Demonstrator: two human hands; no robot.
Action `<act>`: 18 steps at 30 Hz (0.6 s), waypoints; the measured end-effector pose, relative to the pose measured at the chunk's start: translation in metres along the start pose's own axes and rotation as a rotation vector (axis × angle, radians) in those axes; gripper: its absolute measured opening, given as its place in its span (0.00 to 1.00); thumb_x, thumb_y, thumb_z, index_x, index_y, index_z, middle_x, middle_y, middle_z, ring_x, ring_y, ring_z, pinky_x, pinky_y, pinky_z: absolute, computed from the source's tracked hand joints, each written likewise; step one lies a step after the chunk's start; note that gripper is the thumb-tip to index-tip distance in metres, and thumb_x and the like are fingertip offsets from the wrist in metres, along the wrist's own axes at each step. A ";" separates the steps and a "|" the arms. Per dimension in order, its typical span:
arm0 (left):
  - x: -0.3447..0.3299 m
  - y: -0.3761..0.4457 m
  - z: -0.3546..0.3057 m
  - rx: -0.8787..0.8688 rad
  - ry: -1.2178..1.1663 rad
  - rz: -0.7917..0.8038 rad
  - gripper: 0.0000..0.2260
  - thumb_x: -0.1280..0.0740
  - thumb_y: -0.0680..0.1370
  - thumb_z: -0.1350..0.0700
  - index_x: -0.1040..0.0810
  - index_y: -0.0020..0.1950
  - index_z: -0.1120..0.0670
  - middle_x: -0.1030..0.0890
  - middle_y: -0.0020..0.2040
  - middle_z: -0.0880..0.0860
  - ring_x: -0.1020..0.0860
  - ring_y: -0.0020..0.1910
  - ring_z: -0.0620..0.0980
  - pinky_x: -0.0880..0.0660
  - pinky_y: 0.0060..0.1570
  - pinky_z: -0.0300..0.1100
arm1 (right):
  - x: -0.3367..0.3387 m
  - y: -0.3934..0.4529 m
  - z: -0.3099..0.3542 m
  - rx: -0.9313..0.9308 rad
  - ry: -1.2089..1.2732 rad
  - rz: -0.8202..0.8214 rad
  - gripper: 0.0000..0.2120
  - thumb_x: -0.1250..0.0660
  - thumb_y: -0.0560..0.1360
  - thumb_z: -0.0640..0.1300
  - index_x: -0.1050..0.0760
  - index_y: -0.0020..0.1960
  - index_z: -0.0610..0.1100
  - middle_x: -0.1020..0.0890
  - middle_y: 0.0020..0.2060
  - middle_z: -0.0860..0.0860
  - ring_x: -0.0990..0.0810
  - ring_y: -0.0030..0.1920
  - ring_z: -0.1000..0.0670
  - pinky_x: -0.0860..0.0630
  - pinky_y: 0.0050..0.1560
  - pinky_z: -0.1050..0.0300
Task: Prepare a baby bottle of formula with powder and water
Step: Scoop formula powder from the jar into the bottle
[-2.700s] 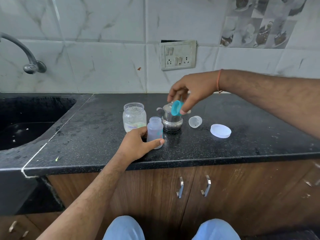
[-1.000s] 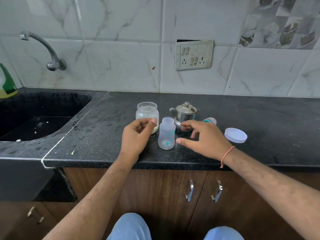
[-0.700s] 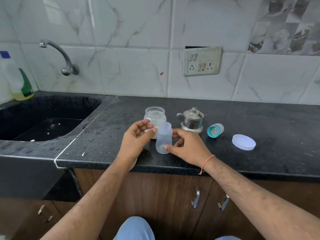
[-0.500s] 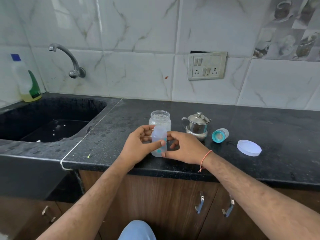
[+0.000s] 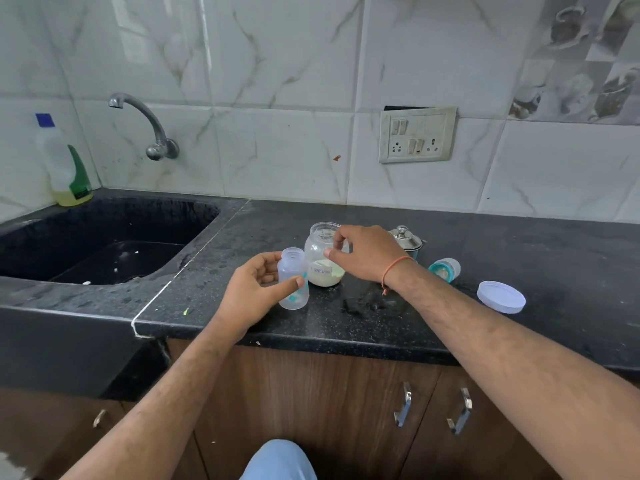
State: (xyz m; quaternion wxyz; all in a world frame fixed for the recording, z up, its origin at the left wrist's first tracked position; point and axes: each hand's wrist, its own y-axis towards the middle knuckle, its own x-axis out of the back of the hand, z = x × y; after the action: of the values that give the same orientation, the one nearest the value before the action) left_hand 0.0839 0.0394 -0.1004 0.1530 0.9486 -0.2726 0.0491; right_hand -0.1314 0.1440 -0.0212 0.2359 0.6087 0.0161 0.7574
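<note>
At the bottom of the frame your knee showed in pale blue below the brown cabinet doors, and both forearms reached up over the front edge of the black counter [image 5: 346, 327]. Just left of centre your left hand [image 5: 256, 292] gripped the baby bottle [image 5: 292, 278], thumb across its front and fingers curled behind; the bottle was open-mouthed, looked empty, and stood on or just above the counter, I cannot tell which. That grip probably served to steady it for filling. Just beyond it, touching or nearly so, stood the powder jar [image 5: 323, 258], lidless, with pale powder in its lower part. Your right hand [image 5: 363, 252] was at the jar's mouth, thumb and forefinger drawn close as if pinching, though I cannot tell whether they held anything or touched the rim; my guess is you were going for a scoop or the powder. Behind that wrist a small steel kettle [image 5: 405, 237] was mostly hidden, likely the water. Right of centre the teal bottle cap [image 5: 445, 270] lay on its side, and further right the white jar lid [image 5: 501, 296] lay flat, both parked clear of the working spot. At the left the sink [image 5: 104, 244] sat sunk in the counter, with the tap [image 5: 145, 123] and a soap bottle [image 5: 64, 168] above it against the tiled wall, and a switch plate [image 5: 417, 135] in the upper right
</note>
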 end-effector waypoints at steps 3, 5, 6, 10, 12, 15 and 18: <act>-0.001 -0.003 -0.001 -0.041 0.018 0.019 0.25 0.16 0.74 0.56 0.19 0.69 0.49 0.11 0.59 0.45 0.13 0.60 0.45 0.19 0.69 0.54 | 0.017 -0.011 -0.007 -0.002 -0.009 0.011 0.13 0.31 0.77 0.64 0.20 0.46 0.55 0.19 0.41 0.55 0.18 0.49 0.47 0.28 0.47 0.55; -0.002 -0.006 0.000 -0.061 0.006 0.038 0.29 0.15 0.73 0.55 0.20 0.71 0.48 0.12 0.62 0.46 0.14 0.63 0.44 0.20 0.71 0.54 | 0.029 -0.026 -0.015 0.002 -0.018 0.005 0.13 0.31 0.76 0.65 0.20 0.46 0.56 0.18 0.43 0.55 0.19 0.50 0.48 0.25 0.50 0.54; -0.004 -0.009 0.001 -0.071 -0.003 0.034 0.32 0.14 0.71 0.52 0.22 0.73 0.47 0.13 0.65 0.45 0.16 0.66 0.43 0.22 0.73 0.54 | 0.035 -0.034 -0.018 0.006 -0.023 0.001 0.13 0.30 0.76 0.65 0.20 0.46 0.56 0.17 0.43 0.55 0.19 0.50 0.48 0.25 0.51 0.55; -0.016 -0.027 -0.009 -0.364 0.212 -0.211 0.43 0.15 0.71 0.46 0.30 0.81 0.49 0.26 0.78 0.44 0.28 0.79 0.43 0.31 0.79 0.46 | 0.051 -0.073 -0.034 0.017 -0.023 -0.049 0.13 0.29 0.75 0.66 0.19 0.47 0.57 0.20 0.38 0.59 0.19 0.46 0.51 0.27 0.48 0.57; -0.031 -0.038 -0.025 -0.584 0.318 -0.234 0.44 0.15 0.71 0.49 0.31 0.82 0.53 0.28 0.79 0.49 0.30 0.80 0.48 0.33 0.78 0.43 | 0.055 -0.091 -0.039 0.022 -0.018 -0.094 0.12 0.28 0.74 0.67 0.18 0.46 0.59 0.19 0.36 0.60 0.18 0.43 0.54 0.23 0.48 0.55; -0.070 -0.043 -0.041 -0.606 0.357 -0.019 0.47 0.15 0.72 0.46 0.37 0.86 0.51 0.31 0.82 0.46 0.34 0.82 0.45 0.34 0.80 0.41 | 0.054 -0.110 -0.041 0.065 -0.003 -0.202 0.11 0.25 0.72 0.64 0.16 0.46 0.58 0.18 0.34 0.60 0.19 0.38 0.57 0.20 0.46 0.54; -0.107 -0.036 -0.042 -0.467 0.303 0.129 0.55 0.15 0.71 0.43 0.46 0.89 0.47 0.35 0.85 0.42 0.35 0.83 0.41 0.32 0.81 0.45 | 0.049 -0.121 -0.041 0.115 0.057 -0.283 0.09 0.21 0.71 0.60 0.13 0.45 0.56 0.14 0.43 0.60 0.18 0.40 0.57 0.18 0.46 0.53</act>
State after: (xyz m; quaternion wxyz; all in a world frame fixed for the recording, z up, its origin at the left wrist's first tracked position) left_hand 0.0122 0.1354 -0.0893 0.4029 0.8502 -0.3103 0.1359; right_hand -0.1355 0.2802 -0.0249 0.3047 0.5909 0.1518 0.7314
